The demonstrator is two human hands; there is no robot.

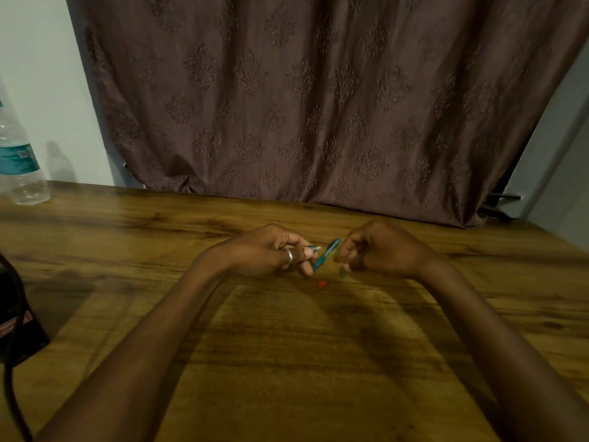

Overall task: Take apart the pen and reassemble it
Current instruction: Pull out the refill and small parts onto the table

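While the teal barrel (pixel 326 254) is hanging between the hands above the table (pixel 318 346), the left hand (pixel 271 250) is pinching a thin tipped part (pixel 315 248) beside it — the right hand (pixel 379 250) is showing curled fingers, their hold unclear — so reassembly is looking undone.

Both our bare arms reach forward and bend in, so the hands nearly meet. Our left hand (pixel 271 250), with a ring (pixel 289 256) on one finger, pinches a small pen piece (pixel 315 248). Our right hand (pixel 379 250) is curled, its fingertips pinching the blue tube (pixel 326 255).
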